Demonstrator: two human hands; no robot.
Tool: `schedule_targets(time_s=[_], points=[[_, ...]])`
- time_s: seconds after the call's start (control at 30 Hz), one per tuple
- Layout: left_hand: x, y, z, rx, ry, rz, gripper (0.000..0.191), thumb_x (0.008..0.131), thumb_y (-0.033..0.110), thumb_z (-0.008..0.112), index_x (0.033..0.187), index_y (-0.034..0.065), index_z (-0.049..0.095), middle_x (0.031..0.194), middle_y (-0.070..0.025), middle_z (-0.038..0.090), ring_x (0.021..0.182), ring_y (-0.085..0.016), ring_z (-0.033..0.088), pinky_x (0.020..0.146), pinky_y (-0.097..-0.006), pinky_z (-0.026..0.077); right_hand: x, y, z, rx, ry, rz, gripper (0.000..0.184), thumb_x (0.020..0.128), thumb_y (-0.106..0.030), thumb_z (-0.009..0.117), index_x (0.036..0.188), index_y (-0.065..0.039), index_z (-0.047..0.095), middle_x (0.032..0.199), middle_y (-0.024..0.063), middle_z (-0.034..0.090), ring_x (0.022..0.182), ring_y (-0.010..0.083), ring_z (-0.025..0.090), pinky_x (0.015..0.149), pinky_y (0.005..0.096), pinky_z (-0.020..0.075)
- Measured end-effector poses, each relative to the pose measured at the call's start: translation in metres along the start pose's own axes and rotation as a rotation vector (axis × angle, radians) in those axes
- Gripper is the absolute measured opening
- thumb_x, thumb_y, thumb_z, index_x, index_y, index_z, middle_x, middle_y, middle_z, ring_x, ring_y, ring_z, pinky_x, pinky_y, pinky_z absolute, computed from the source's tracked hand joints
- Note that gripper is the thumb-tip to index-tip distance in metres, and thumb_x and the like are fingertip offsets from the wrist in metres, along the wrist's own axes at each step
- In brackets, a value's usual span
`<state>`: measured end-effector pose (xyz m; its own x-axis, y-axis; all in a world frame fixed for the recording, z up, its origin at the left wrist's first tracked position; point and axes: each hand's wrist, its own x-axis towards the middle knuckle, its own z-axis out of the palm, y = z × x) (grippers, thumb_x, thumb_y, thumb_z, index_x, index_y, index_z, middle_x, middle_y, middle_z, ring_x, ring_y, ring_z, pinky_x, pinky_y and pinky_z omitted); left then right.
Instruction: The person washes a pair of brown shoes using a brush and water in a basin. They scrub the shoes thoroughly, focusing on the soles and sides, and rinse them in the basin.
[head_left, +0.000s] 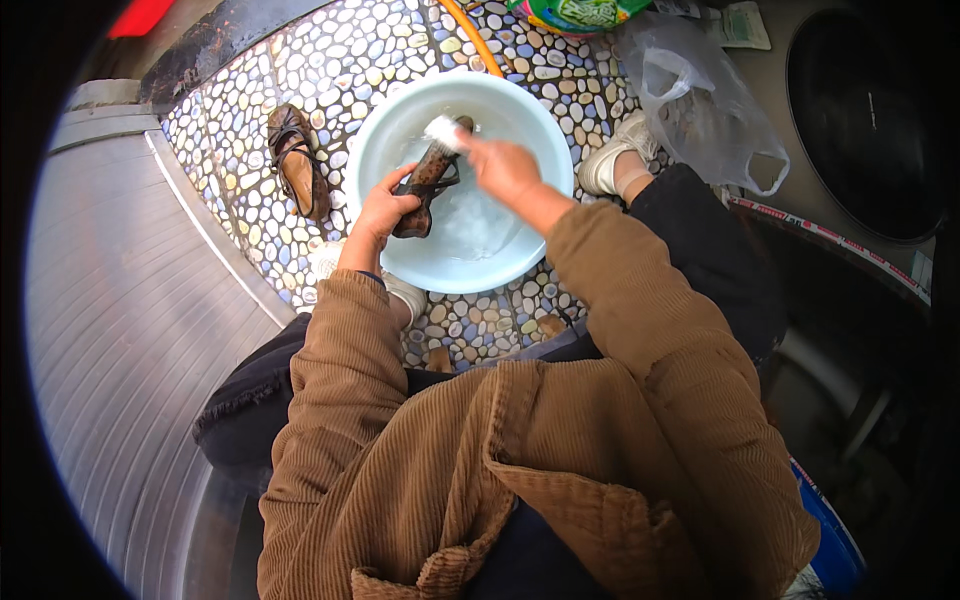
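Observation:
A pale blue plastic basin (551, 142) with cloudy water in it stands on the floor before me. My left hand (385, 208) grips the heel end of a brown spotted strappy shoe (431, 169), held tilted over the water with its toe pointing away. A white-bristled scrub brush (445, 133) is in my right hand (501, 166), its bristles against the toe part of the shoe. The brush and right hand are blurred, and the fingers hide the brush's handle. The matching shoe (298, 165) lies on the floor left of the basin.
The floor is set with pebbles (360, 45). An orange hose (474, 37) runs behind the basin. At the upper right lie a clear plastic bag (697, 112) and a green printed packet (581, 13). A ribbed metal panel (142, 300) borders the left side. My white shoes (600, 169) flank the basin.

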<state>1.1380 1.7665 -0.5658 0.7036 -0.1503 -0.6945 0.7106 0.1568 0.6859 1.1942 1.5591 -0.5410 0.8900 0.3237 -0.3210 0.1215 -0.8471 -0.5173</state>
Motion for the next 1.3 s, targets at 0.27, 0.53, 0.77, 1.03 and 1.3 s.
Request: schedule_targets(time_s=[0.27, 0.53, 0.77, 1.03, 1.3], points=[[0.012, -0.006, 0.000, 0.490, 0.159, 0.167, 0.057, 0.063, 0.001, 0.063, 0.120, 0.0077, 0.055, 0.092, -0.0099, 0.062, 0.077, -0.016, 0.060, 0.071, -0.0290, 0.049, -0.022, -0.013, 0.011, -0.088, -0.050, -0.086, 0.039, 0.084, -0.015, 0.051, 0.117, -0.033, 0.057, 0.083, 0.0101, 0.061, 0.073, 0.0310, 0.061, 0.066, 0.0429, 0.0484], [0.005, 0.005, -0.010, 0.136, -0.068, 0.062, 0.063, 0.065, 0.007, 0.077, 0.123, 0.0078, 0.053, 0.111, -0.0118, 0.056, 0.095, -0.020, 0.057, 0.082, -0.0301, 0.047, -0.039, 0.047, 0.026, -0.014, 0.079, 0.406, 0.037, 0.086, -0.014, 0.051, 0.121, -0.024, 0.057, 0.097, 0.0172, 0.063, 0.087, 0.0336, 0.060, 0.077, 0.0399, 0.0477], [0.009, 0.010, -0.017, 0.225, -0.091, 0.184, 0.064, 0.067, 0.007, 0.075, 0.125, 0.0038, 0.048, 0.119, -0.0114, 0.053, 0.106, -0.020, 0.052, 0.090, -0.0293, 0.042, -0.051, -0.003, 0.015, 0.520, 0.263, 0.120, 0.038, 0.086, -0.017, 0.053, 0.122, -0.026, 0.055, 0.095, 0.0158, 0.065, 0.081, 0.0308, 0.063, 0.073, 0.0357, 0.0509], [-0.004, 0.021, -0.006, 0.230, 0.063, 0.280, 0.054, 0.069, 0.007, 0.072, 0.119, 0.0044, 0.053, 0.108, -0.0077, 0.056, 0.098, -0.016, 0.054, 0.086, -0.0278, 0.043, -0.013, -0.016, -0.006, 0.198, 0.165, 0.024, 0.028, 0.085, -0.022, 0.053, 0.112, -0.026, 0.061, 0.079, 0.0152, 0.064, 0.070, 0.0342, 0.060, 0.064, 0.0433, 0.0483], [-0.004, 0.020, -0.007, 0.048, 0.042, 0.244, 0.051, 0.066, 0.006, 0.075, 0.114, 0.0014, 0.057, 0.104, -0.0087, 0.061, 0.096, -0.017, 0.056, 0.088, -0.0273, 0.043, -0.005, -0.005, -0.014, 0.067, 0.056, 0.108, 0.029, 0.086, -0.023, 0.053, 0.114, -0.027, 0.061, 0.079, 0.0134, 0.064, 0.072, 0.0316, 0.061, 0.065, 0.0417, 0.0494]])
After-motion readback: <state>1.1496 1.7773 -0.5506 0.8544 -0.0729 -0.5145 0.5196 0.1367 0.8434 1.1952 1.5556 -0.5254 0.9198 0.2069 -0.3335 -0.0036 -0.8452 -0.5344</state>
